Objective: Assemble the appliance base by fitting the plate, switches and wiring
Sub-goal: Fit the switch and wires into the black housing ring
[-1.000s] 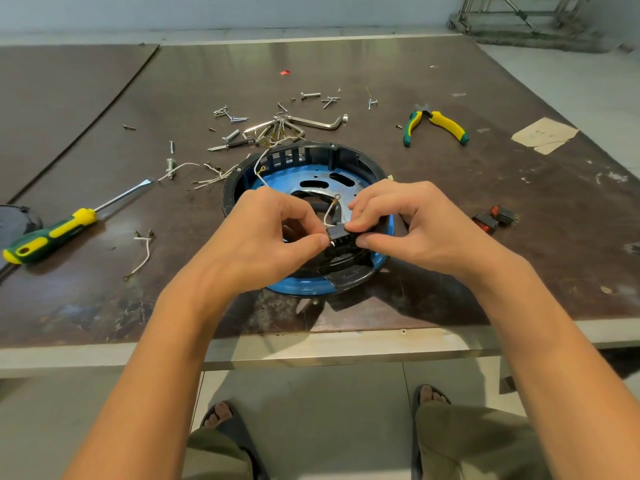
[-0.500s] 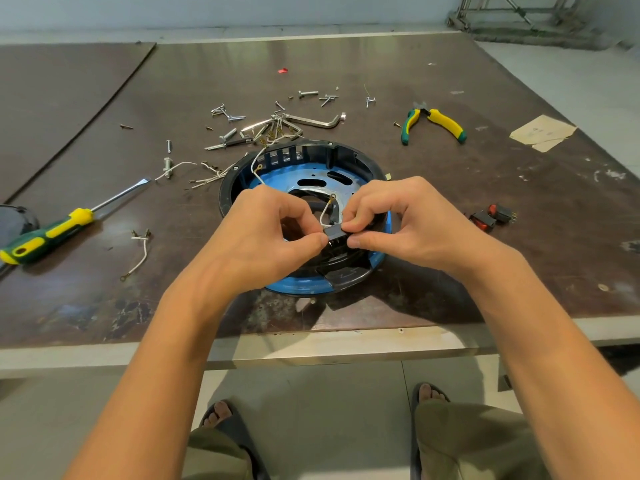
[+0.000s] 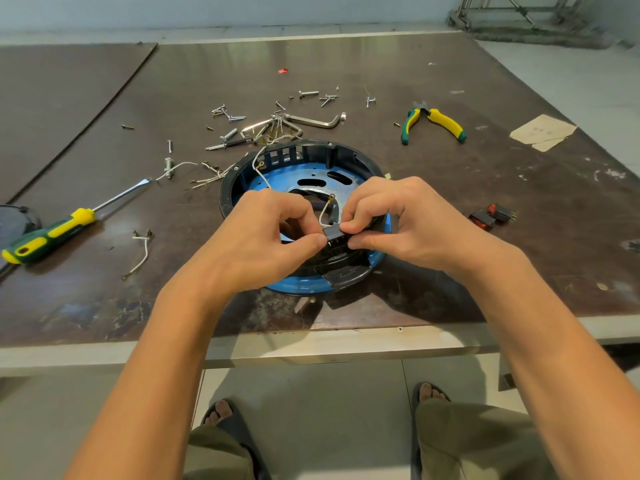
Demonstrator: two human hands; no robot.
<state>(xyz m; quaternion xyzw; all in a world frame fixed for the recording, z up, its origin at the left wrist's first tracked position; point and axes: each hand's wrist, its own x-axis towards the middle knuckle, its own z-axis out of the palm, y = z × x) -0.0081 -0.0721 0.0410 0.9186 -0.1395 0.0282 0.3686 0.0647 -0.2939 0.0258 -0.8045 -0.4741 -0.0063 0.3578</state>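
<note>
Left hand: my left hand is curled, thumb and forefinger pinching the left end of the switch.
Right hand: my right hand pinches the switch's right end.
Switch: small and black, held over the near side of the base.
Wire: a white wire loops up from the switch.
Base: black rim, blue plate inside, on the table near its front edge.
Around: screwdriver at left, pliers at far right, screws behind the base, spare switches at right.

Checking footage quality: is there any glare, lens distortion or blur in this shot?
Head view: pale glare streaks the far table; the wide lens bows its edges; left hand, right hand and the switch they pinch look sharp; a shadow lies by the base.
</note>
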